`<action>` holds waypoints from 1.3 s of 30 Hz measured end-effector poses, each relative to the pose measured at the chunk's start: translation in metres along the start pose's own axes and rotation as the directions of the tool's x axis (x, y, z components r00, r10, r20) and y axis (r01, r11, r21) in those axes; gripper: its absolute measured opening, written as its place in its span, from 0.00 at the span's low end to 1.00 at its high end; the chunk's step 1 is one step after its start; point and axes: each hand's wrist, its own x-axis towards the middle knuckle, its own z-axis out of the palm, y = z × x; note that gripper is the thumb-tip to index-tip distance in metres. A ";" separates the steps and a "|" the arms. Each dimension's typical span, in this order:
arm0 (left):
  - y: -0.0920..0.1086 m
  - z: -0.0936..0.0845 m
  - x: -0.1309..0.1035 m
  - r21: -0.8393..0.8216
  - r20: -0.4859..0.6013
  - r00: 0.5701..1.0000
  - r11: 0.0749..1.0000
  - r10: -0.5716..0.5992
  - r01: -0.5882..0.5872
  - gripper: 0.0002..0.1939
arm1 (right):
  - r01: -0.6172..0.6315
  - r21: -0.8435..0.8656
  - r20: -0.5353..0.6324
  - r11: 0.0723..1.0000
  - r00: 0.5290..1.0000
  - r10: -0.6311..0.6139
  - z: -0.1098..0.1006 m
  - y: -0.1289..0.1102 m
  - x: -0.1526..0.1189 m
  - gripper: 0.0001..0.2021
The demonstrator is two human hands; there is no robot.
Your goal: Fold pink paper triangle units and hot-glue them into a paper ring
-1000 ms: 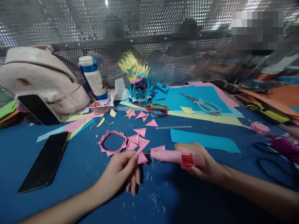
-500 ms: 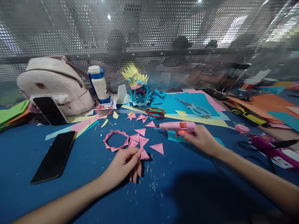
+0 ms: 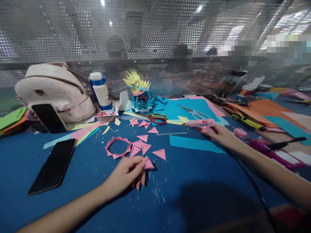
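Observation:
Between thumb and fingers, my left hand (image 3: 131,170) pinches a folded pink paper triangle (image 3: 149,163) just above the blue table. My right hand (image 3: 217,132) is wrapped round the grip of a pink glue gun (image 3: 200,124), whose nozzle points left. A ring of pink folded paper (image 3: 118,147) lies behind my left hand. Several loose pink triangles (image 3: 159,154) are spread to the right of the ring. A blue paper strip (image 3: 194,144) and a thin clear stick (image 3: 172,133) lie near the glue gun.
Red-and-yellow scissors (image 3: 157,118) and blue scissors (image 3: 194,113) lie at the back, beside a blue and yellow paper model (image 3: 143,100). Leftward are a black phone (image 3: 53,166), a bottle (image 3: 100,92) and a backpack (image 3: 53,90). A purple tool (image 3: 274,153) lies right.
My right hand has moved right and slightly back with the glue gun, uncovering the clear stick and more of the blue strip. My left hand still pinches the triangle; the camera view has shifted slightly.

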 end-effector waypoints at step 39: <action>0.001 -0.005 0.000 -0.068 0.020 0.995 0.992 -0.102 0.103 0.16 | 0.341 0.590 0.387 0.732 0.676 -0.627 0.084 -0.163 -0.048 0.10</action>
